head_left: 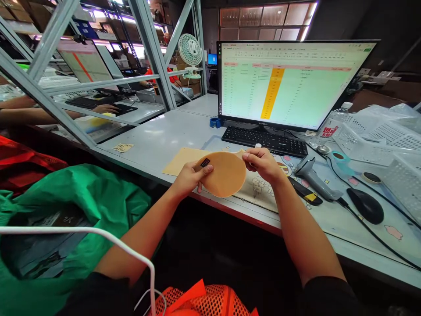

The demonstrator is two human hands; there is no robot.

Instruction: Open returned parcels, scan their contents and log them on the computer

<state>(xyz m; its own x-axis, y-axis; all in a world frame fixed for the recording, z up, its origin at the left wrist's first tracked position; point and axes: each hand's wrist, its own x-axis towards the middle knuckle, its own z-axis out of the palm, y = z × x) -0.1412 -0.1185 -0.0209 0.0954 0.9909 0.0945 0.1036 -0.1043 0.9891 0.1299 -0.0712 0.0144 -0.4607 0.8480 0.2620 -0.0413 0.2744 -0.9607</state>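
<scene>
A thin, round, peach-coloured disc [226,174] with a small black label [205,163], its print too small to read, is held up above a white desk [154,138]. The left hand [188,179] and right hand [262,165] pinch opposite edges between thumbs and curled fingers, over a tan paper sheet [182,161].

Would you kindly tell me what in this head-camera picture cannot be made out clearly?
Head view:
Monitor spreadsheet: text too small to read.
Black label on the round tan disc: any lettering too small to read.
Green bag: contents partly hidden by its folds.
</scene>
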